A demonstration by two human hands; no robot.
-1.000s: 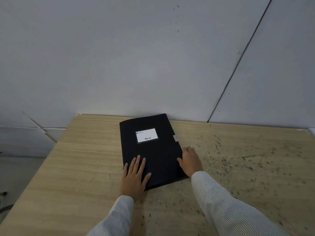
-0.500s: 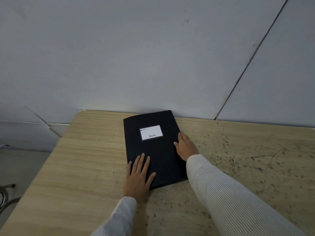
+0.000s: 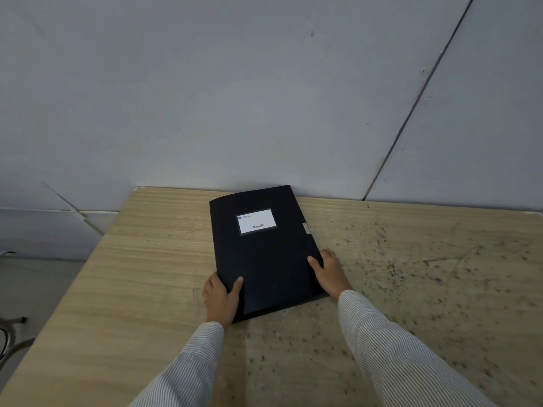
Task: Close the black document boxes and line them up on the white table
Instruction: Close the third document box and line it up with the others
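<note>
The 1 flat black plastic document box (image 3: pixel 264 254) in view lies closed on the pale wood-grain counter (image 3: pixel 132 274), left hand (image 3: pixel 221 298) and right hand (image 3: pixel 330 273) fingers clamped on its near corners, lining up apparently left.

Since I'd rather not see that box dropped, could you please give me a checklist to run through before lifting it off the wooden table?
1. Lid of black document box lying flat, closed: ok.
2. Side clasp fastened: cannot tell.
3. Left hand gripping the near left corner, thumb on top: ok.
4. Right hand on the right edge, thumb on top: ok.
5. Wooden table clear around the box: ok.
6. White table for lining up in view: not ok.
</note>
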